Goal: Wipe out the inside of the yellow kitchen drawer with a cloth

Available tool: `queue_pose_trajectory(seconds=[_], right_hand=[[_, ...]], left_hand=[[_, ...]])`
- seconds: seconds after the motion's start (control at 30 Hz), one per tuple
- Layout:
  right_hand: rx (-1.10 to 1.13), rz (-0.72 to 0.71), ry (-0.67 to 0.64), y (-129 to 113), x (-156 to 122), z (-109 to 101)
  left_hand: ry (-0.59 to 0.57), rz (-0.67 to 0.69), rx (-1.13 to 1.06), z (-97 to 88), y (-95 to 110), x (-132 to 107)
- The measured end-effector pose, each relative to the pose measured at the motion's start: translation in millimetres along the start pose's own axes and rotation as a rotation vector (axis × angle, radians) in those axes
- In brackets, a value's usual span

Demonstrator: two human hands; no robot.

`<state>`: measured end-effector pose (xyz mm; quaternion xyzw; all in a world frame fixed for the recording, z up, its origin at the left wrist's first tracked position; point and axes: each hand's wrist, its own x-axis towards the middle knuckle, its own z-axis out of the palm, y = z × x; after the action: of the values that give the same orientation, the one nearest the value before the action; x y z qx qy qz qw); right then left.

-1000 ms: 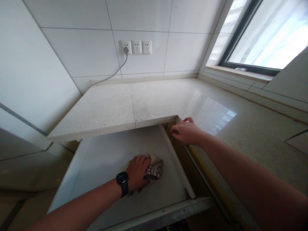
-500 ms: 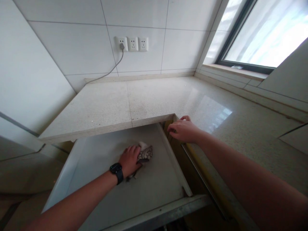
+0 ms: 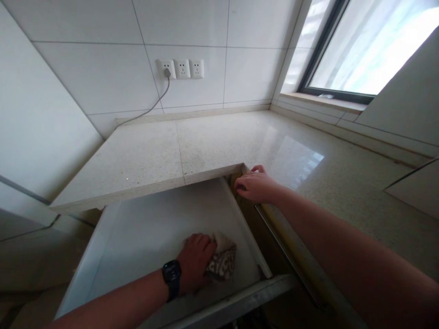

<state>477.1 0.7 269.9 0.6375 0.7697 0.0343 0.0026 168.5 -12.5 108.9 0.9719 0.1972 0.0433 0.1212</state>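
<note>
A left hand, fingers clamped on a brown-and-white patterned cloth, presses inside an open, white rectangular drawer; wiping appears under way, the remainder unclear. The right hand, fingers curled, grip uncertain, is near a pale speckled-stone counter corner.

Daylight comes from the window at two o'clock, its pane burnt out almost to white, and throws a pale, striped glare on the glossy countertop at three. The drawer at seven o'clock lies in dim grey light; shadow deepens at five and eight. The cloth at six looks soft-edged. Wide-angle stretch slants the wall lines near ten.
</note>
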Motion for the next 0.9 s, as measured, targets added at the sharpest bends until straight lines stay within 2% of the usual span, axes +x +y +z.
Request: queue_pose_trajectory(seconds=[0.07, 0.17, 0.23, 0.4, 0.47, 0.53, 0.63, 0.73, 0.8, 0.9], right_hand=[[0.001, 0.000, 0.004, 0.4, 0.8, 1.4], [-0.001, -0.002, 0.013, 1.7, 1.8, 4.0], [0.003, -0.005, 0.017, 2.6, 1.8, 5.2], [0.046, -0.020, 0.024, 2.7, 1.0, 4.4], [0.049, -0.019, 0.019, 2.0, 1.2, 3.3], [0.042, -0.009, 0.013, 1.3, 1.7, 2.4], [0.025, -0.002, 0.008, 1.0, 2.5, 2.5], [0.014, -0.008, 0.017, 1.5, 2.9, 3.4], [0.021, -0.007, 0.020, 1.9, 2.8, 3.4], [0.051, -0.008, 0.013, 2.1, 2.4, 2.3]], left_hand=[[-0.030, 0.089, -0.020, 3.2, 12.3, 3.2], [-0.007, 0.058, 0.021, 3.4, 7.3, 17.5], [0.038, -0.043, 0.068, 0.8, -10.5, 32.9], [0.180, -0.385, 0.168, -11.5, -71.1, 70.1], [0.205, -0.431, 0.193, -14.9, -84.9, 76.7], [0.215, -0.424, 0.205, -15.9, -87.3, 77.6], [0.197, -0.374, 0.190, -13.7, -71.6, 71.1], [0.129, -0.248, 0.123, -8.6, -39.0, 56.9], [0.059, -0.097, 0.054, -3.7, -13.1, 44.2], [-0.034, 0.211, -0.030, 4.4, 18.5, 28.4]])
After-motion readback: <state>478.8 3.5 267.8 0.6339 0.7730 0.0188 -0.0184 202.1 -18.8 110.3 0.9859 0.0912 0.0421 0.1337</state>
